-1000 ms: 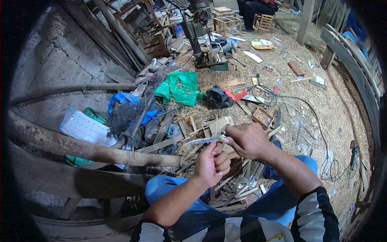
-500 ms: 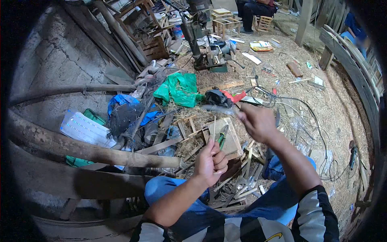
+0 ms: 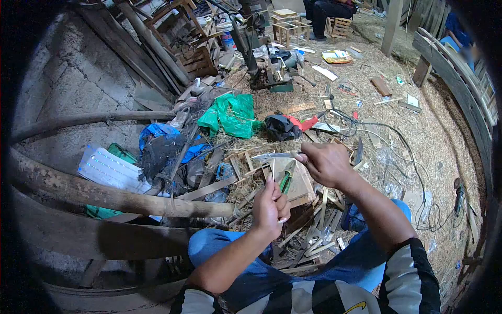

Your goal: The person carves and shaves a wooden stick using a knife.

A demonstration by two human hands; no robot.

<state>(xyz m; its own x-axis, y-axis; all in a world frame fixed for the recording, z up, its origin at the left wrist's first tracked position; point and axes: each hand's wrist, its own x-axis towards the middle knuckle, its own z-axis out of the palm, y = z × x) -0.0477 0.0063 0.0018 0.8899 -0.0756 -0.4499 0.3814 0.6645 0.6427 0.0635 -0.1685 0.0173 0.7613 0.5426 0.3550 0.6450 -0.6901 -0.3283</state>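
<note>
My left hand (image 3: 270, 208) is closed on a thin pale stick (image 3: 273, 168) that points up from between thumb and fingers. A small pale end shows below the little finger. My right hand (image 3: 327, 165) is closed round the handle of a knife (image 3: 274, 156), its blade pointing left, level with the upper part of the stick. Whether blade and stick touch, I cannot tell. Below and beyond the hands lies a flat wooden block (image 3: 299, 184), with green-handled pliers (image 3: 286, 180) on it. Wood offcuts (image 3: 314, 246) are scattered between my knees.
A bamboo pole (image 3: 125, 196) runs along the left. Beyond my hands lie a green plastic bag (image 3: 230, 116), a black bag (image 3: 282, 127) and a red tool (image 3: 304, 123). Cables (image 3: 405, 141) cross the floor at right. Two people sit farther back, one (image 3: 321, 18) near wooden crates.
The knife was low by my left hand, swung up and away, and is now back over the stick. My left hand has shifted slightly left and down. The pliers have come into fuller view.
</note>
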